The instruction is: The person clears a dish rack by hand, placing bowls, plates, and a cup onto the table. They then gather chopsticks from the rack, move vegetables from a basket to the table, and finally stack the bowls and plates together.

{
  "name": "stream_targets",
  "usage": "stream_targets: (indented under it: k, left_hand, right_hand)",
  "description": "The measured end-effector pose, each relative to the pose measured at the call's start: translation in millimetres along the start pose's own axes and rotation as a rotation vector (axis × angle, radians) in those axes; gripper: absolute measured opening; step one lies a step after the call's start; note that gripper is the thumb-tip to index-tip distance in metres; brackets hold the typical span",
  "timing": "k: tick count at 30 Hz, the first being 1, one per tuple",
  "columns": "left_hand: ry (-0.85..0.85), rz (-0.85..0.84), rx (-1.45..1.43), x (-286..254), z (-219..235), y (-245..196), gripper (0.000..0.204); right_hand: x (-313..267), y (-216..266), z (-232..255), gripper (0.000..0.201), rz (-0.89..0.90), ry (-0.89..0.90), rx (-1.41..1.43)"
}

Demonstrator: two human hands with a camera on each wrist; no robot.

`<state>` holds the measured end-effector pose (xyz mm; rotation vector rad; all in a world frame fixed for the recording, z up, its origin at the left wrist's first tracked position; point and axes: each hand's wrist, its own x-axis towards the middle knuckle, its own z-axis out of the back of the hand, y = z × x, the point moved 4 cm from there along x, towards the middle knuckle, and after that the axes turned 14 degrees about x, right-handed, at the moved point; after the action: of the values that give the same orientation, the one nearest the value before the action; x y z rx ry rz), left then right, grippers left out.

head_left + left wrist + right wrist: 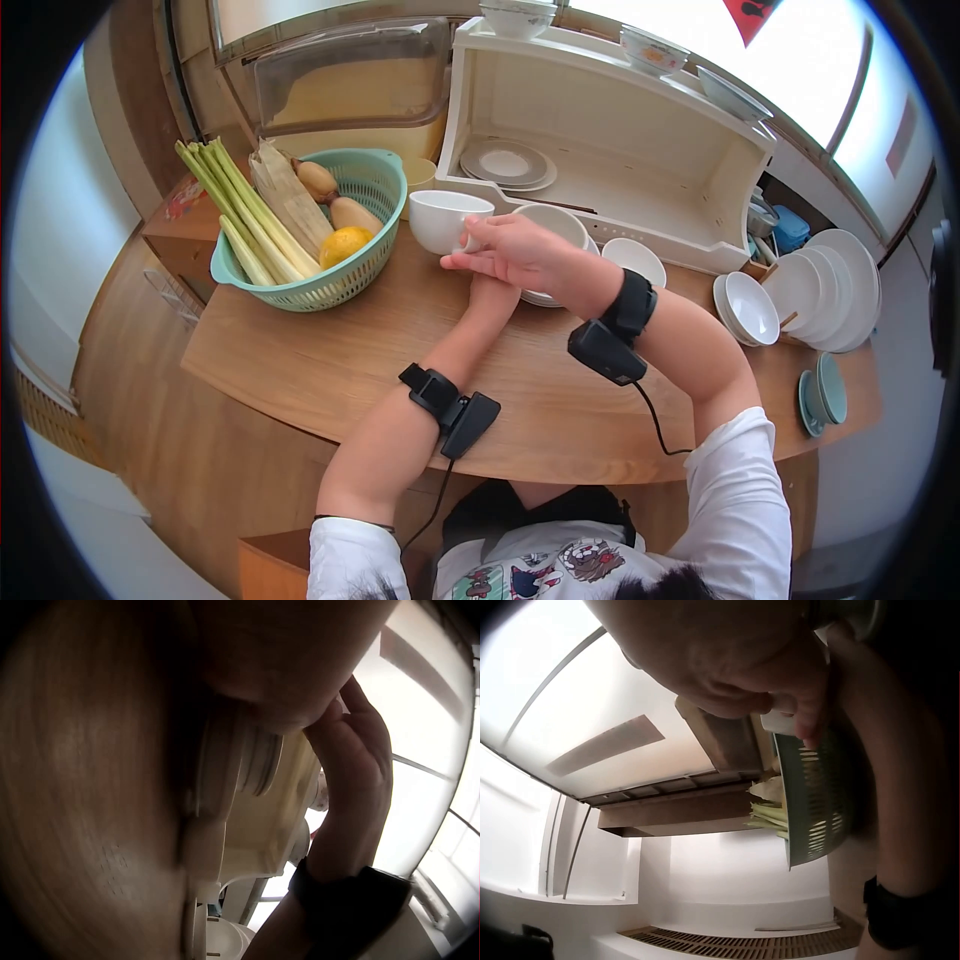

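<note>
In the upper middle of the head view, a white, smooth, rounded cup [442, 222] is sitting at the fingertips of the person's right hand [530, 258]; the thumb and fingers are closing narrowly on its handle, on the cup's right side. The person's left hand [494, 297] is lying under the right one, which is covering its fingers, so I cannot tell how they are bending.

To the left, a pale green, perforated plastic basket [340, 286] is standing near the cup and is holding green celery stalks [235, 210] and a round yellow fruit [345, 247]. Behind the right hand, a round white bowl [556, 222] is partly hiding. In the upper right, a cream-white, open-fronted rack [640, 180] is standing, with round plates [503, 162] lying inside.

The cup is looking plain and nearly upright, its wide mouth facing upward.
</note>
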<state>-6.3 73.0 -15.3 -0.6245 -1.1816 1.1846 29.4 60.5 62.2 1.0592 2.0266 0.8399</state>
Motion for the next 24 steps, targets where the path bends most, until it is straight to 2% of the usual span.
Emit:
stream_targets:
  k: [4, 6, 10, 12, 16, 17, 19, 22, 24]
  left_hand:
    - [0.019, -0.005, 0.08, 2.3, -0.9, 1.1, 0.048]
    - [0.035, 0.003, 0.118, 3.9, -1.3, 2.7, 0.048]
    - [0.073, 0.021, 0.171, 5.5, 0.7, 5.5, 0.049]
    - [0.092, 0.029, 0.195, 3.9, 1.7, 6.8, 0.049]
    - [0.11, 0.043, 0.22, 0.7, 1.6, 8.0, 0.049]
    - [0.112, 0.046, 0.227, -1.1, 1.8, 8.2, 0.049]
    - [0.115, 0.055, 0.237, -2.5, 2.6, 8.6, 0.049]
    - [0.115, 0.08, 0.243, -3.0, 4.7, 10.3, 0.049]
    - [0.118, 0.101, 0.244, -3.4, 4.9, 10.9, 0.049]
  right_hand:
    - [16.7, -9.3, -4.5, 0.033, -0.004, 0.006, -0.033]
    - [24.3, -16.5, -4.4, 0.035, -0.008, -0.12, -0.079]
    - [37.7, -20.2, -0.5, 0.034, 0.04, -0.168, -0.122]
    - [37.1, -20.9, -0.7, 0.031, -0.021, -0.096, -0.257]
    - [41.8, -21.6, 9.0, 0.027, -0.022, -0.205, -0.376]
    - [62.9, -28.1, 19.6, 0.026, 0.037, 0.035, -0.749]
    - [71.2, -35.1, 19.1, 0.026, 0.099, 0.281, -1.114]
    - [67.7, -30.6, 16.7, 0.024, 0.188, 0.27, -1.115]
    - [29.9, -9.1, -10.6, 0.023, 0.162, 0.332, -1.307]
